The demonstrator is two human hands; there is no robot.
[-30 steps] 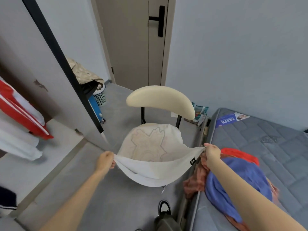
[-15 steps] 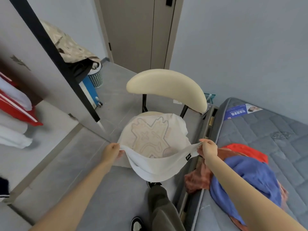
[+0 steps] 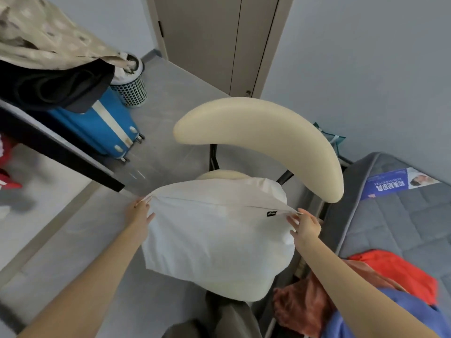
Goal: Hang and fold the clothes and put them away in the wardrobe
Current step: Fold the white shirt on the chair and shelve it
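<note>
Both hands pinch one fold: my left hand (image 3: 141,214) at the 9 o'clock corner of the white shirt (image 3: 219,240), my right hand (image 3: 306,226) at its 3 o'clock corner. Between them the white shirt lies draped over the chair (image 3: 256,128) seat. Coloured clothes (image 3: 402,272) lie on the bed (image 3: 402,220) at 4 o'clock.

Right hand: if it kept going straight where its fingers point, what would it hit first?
The white shirt it is pinching; the right hand points up-left across it. Beyond that, probably the chair's black back strut, though depth is unclear.
</note>
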